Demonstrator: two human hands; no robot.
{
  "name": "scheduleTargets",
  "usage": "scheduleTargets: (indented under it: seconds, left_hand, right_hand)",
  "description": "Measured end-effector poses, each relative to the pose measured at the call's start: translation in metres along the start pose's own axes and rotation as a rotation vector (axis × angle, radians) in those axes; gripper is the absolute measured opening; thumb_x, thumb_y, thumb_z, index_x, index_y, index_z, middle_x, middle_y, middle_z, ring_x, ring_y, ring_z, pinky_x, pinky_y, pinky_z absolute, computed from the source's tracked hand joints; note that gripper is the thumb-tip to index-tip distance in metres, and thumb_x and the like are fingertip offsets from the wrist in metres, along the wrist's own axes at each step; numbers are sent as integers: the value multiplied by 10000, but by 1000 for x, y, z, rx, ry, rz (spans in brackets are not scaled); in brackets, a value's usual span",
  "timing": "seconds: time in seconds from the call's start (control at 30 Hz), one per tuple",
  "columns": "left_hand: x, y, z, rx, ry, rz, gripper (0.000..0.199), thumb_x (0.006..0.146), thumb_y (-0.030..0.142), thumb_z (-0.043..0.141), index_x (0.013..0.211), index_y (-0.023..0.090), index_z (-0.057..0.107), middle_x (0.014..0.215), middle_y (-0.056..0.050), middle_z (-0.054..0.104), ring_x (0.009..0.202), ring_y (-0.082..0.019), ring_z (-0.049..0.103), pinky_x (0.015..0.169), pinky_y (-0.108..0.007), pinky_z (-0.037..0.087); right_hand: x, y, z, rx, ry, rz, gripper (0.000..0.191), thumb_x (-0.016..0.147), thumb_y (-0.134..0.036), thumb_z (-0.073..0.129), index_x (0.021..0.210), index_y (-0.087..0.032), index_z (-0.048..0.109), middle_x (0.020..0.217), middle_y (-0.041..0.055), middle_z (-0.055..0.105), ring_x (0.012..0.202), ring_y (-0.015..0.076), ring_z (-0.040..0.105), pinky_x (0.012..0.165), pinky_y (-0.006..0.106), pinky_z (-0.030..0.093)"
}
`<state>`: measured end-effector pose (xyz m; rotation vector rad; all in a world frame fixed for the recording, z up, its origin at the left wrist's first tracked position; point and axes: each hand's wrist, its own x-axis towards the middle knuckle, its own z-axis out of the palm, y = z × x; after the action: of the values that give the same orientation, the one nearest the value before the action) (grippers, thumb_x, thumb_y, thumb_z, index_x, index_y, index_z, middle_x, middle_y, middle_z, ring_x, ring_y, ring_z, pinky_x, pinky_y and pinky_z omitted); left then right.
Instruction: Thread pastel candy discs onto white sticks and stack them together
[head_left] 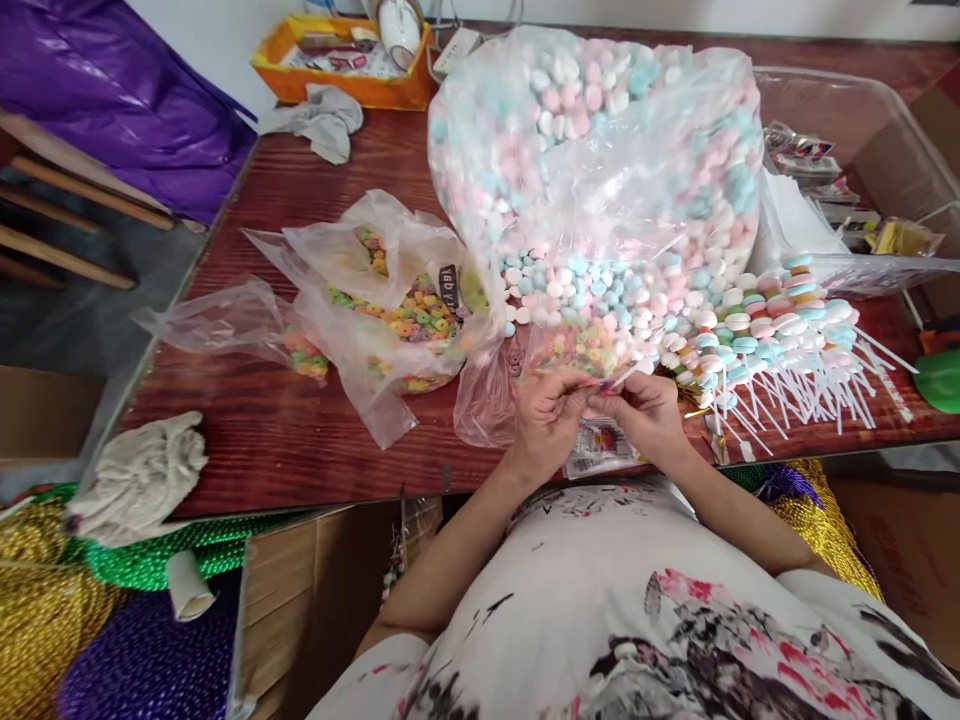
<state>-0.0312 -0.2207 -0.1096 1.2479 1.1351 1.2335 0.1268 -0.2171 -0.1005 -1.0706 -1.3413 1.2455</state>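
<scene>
My left hand (551, 418) and my right hand (651, 412) meet at the table's front edge, fingertips pinched together. Between them a thin white stick (624, 377) pokes up beside a small dark purple spot; the rest of what they hold is hidden by fingers. Just beyond lies a clear bag of pastel rings (577, 345). Loose pink, white and blue discs (592, 285) spill from a big clear bag (622, 150). To the right of my right hand, stacked discs and rings (772, 320) lie in a pile with white sticks (810, 395) pointing toward me.
Another open bag of coloured rings (405, 320) lies left on the wooden table (247, 420). A clear bin (855, 265) with packets stands right, an orange box (345, 90) at the back. Crumpled cloths (150, 465) rest at the left. Shiny bead strands (157, 650) and cartons sit below.
</scene>
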Motion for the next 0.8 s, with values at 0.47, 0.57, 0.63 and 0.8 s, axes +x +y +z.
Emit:
scheduleTargets:
  seconds: [0.47, 0.57, 0.63, 0.8]
  left_hand:
    - [-1, 5, -21, -301, -400, -508, 403, 757, 547, 730, 800, 156, 638, 662, 6, 549, 521, -68, 432, 470, -192, 337]
    - [2, 6, -18, -324, -392, -533, 399, 749, 532, 740, 717, 153, 620, 645, 0, 562, 511, -68, 441, 477, -202, 349]
    - [5, 10, -17, -318, -462, -564, 445, 718, 551, 757, 638, 153, 576, 634, -12, 574, 505, -76, 449, 475, -216, 354]
    - [18, 26, -20, -220, -771, -509, 478, 777, 603, 671, 603, 183, 526, 642, -46, 574, 606, -154, 529, 556, -280, 417]
  right_hand:
    - [14, -6, -3, -280, -88, -146, 234, 851, -440, 689, 925, -224, 637, 757, -1, 646, 581, 121, 554, 518, 255, 445]
    - [19, -23, -22, -648, -96, -371, 395, 834, -439, 716, 1181, -273, 625, 1186, 84, 628, 982, 225, 586, 746, 343, 481]
    - [21, -36, -32, -864, -268, -517, 301, 884, -402, 664, 1169, -304, 650, 1280, 73, 602, 1183, 287, 494, 889, 423, 415]
    - [30, -58, -40, -1074, -667, -644, 241, 979, -231, 458, 905, -235, 687, 919, 32, 701, 1087, 253, 502, 900, 450, 276]
